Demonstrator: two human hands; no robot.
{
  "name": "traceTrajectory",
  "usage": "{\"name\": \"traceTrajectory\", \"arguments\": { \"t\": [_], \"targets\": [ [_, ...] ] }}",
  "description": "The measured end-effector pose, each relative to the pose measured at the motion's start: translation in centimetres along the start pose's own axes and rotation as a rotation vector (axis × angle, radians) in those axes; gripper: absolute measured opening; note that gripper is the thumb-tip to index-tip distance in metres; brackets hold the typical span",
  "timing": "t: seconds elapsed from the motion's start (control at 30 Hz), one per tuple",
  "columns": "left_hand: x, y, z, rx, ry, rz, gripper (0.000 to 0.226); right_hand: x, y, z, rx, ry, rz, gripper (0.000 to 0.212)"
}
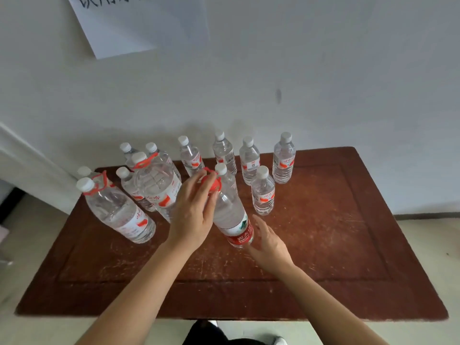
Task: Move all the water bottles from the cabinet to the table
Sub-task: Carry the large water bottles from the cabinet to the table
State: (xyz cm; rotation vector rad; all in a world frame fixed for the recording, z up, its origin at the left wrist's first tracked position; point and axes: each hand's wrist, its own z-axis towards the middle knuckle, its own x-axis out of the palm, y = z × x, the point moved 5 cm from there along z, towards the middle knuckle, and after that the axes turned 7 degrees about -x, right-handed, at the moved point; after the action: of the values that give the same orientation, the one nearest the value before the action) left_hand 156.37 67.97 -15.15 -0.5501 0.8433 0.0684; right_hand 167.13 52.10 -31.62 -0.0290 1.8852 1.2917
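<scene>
Where the task's thing stands: the red-label bottle (230, 215) is upright near the middle of the desk (323, 245), in front of the other bottles.
Left hand (193, 210): grip wide, fingers nearly straight, laid against the red carry handle (212, 185) and the bottle's shoulder.
Right hand (270, 241): grip wide, fingers straight, low beside the bottle's red label. Whether they touch it I cannot tell.
Neighbours left: two large bottles (117, 212) with red handle loops stand close together. The nearer one is just beside the left wrist.
Neighbours behind and right: small bottles (263, 192) with white caps stand in a loose row along the far edge, the closest just beside the red-label bottle's upper half.
Open room: bare wood shows to the right of the bottle and across the whole near strip. The cluster fills the far left part.
Edges: the far edge meets the wall (323, 70), the near edge lies just above the person's dark clothing, and the corners are rounded.
Surface: reddish-brown wood, dull and heavily scratched, with a raised border framing a flat centre panel.
Room: white wall bearing a small dark smudge. A paper sheet (142, 21) with dark characters hangs at the top left, cut off by the frame. A pale floor (435, 240) shows at the right.
Materials: clear ribbed plastic bottles, white screw caps, white-and-red labels on the small ones.
</scene>
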Motion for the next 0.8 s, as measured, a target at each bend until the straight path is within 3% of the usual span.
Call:
{"name": "traceTrajectory", "arguments": {
  "t": [0.13, 0.2, 0.47, 0.63, 0.8],
  "targets": [
    [-1.3, 0.4, -4.4, -0.168, -0.051, 0.053, 0.049, 2.2, -1.3, -1.7, 0.109, 0.043, -0.06, 0.052],
    [-2.3, 1.1, -7.2, -0.253, -0.06, 0.106, 0.047, 3.6, -0.9, -2.4, 0.08, 0.12, -0.125, 0.047],
    [-11.8, 4.3, -19.1, -0.577, -0.204, 0.239, 0.044, 8.7, 9.3, -5.1, -0.262, 0.246, -0.179, 0.043],
    [-21.7, 6.4, -27.8, -0.782, -0.303, 0.432, 0.053, 13.6, 19.3, -9.0, -0.531, 0.309, -0.283, 0.049],
    [-32.3, 6.0, -40.3, -0.924, -0.441, 0.575, 0.055, 21.9, 29.0, -16.6, -0.748, 0.379, -0.221, 0.047]
  ]
}}
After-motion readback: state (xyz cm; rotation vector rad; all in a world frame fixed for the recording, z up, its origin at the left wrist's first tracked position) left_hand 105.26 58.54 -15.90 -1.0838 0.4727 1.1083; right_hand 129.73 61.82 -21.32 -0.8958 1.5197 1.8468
